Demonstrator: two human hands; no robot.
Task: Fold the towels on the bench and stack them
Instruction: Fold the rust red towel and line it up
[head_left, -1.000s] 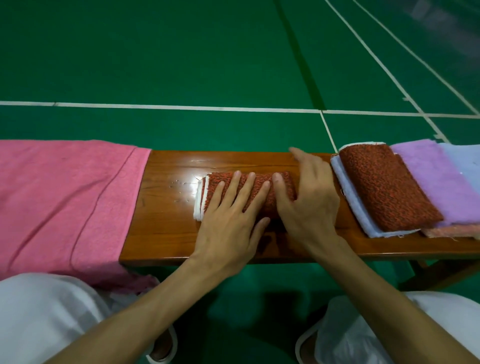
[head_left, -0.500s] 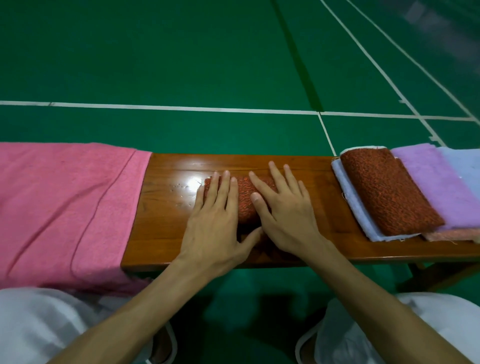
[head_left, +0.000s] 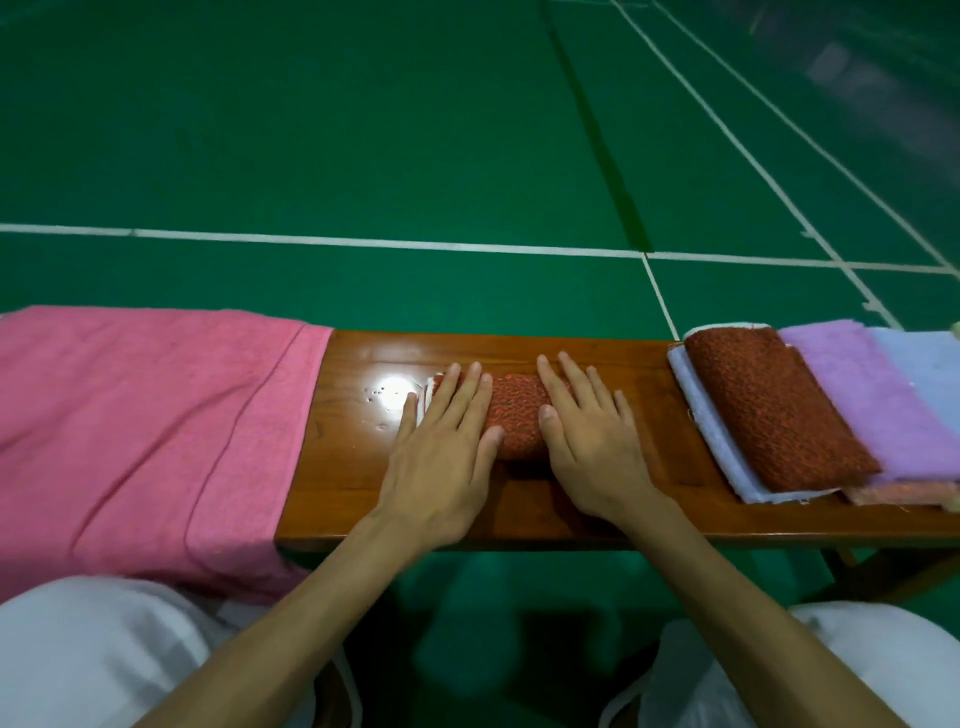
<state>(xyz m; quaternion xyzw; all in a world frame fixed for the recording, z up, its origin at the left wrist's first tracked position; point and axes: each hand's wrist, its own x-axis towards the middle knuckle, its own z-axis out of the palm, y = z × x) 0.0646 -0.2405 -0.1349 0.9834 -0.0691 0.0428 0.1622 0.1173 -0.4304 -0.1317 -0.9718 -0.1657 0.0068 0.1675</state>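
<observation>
Bench (head_left: 353, 467): varnished wood, running from 9 o'clock to 3 o'clock across the view; a light glare lies on its top at 9 o'clock of the hands.
Folded red towel (head_left: 517, 415): small compact bundle lying flat on the middle of the bench top, with its white layered edge showing at its 9 o'clock end.
Left hand (head_left: 441, 447): palm down, pressing flat on the 9 o'clock end of the folded red towel.
Left fingers (head_left: 470, 395): straight, close together, tips toward 12 o'clock; thumb set apart, touching the towel at its 6 o'clock edge.
Right hand (head_left: 592, 447): palm down, pressing flat on the 3 o'clock end of the same towel; part of the hand rests on the bench.
Right fingers (head_left: 576, 379): straight, slightly spread, tips toward 11 o'clock; thumb lies on the towel.
Pink towel (head_left: 145, 426): large, unfolded, draped over the bench at 9 o'clock, well apart from the hands.
Towel group at 3 o'clock: a second red towel (head_left: 774, 410) lies on a light blue towel (head_left: 711, 436); a purple towel (head_left: 872, 395) adjoins it, and a peach towel (head_left: 904, 491) shows beneath at 5 o'clock.
Floor (head_left: 363, 130): green court surface with white lines (head_left: 363, 241), beyond the bench at 12 o'clock.
Knees (head_left: 78, 649): clad in white, at 7 and 5 o'clock below the bench edge.
</observation>
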